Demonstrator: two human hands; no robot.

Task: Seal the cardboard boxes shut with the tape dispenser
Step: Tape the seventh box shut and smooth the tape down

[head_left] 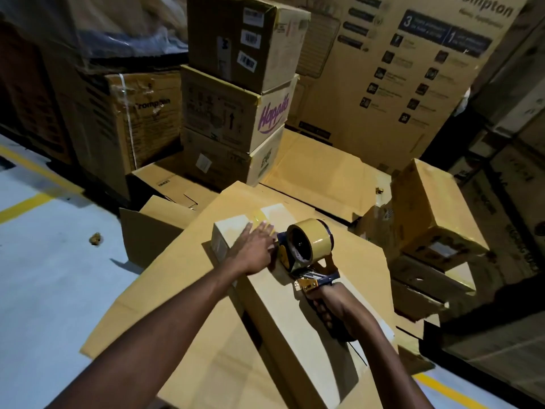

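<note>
Tape dispenser point(309, 255), blue and yellow with a tan roll of tape point(312, 239) on it, sits over the top of a long, pale cardboard box point(277, 293), roughly halfway along it. The right hand point(333, 308) grips the dispenser's handle, with all its fingers curled round it, at the box's right edge. The dispenser's front end points toward the far end of the box, just beside the left hand point(253, 249).

The left hand lies flat on the box top, palm down and fingers straight, holding nothing. Its fingertips reach a glossy strip of tape point(259, 218) stuck across the top near the far end. Whether the dispenser's front end touches the box is hidden behind the hand and the roll.

The box lies on flattened cardboard sheets point(165, 305) spread over a grey floor point(44, 276) marked with yellow lines point(20, 206). Behind it three brown cartons stand stacked, the middle one a carton printed "Happilo" point(233, 113). A tall printed carton point(398, 69) rises at the back right, and a smaller tilted carton point(433, 208) rests to the right of the sheets.
</note>
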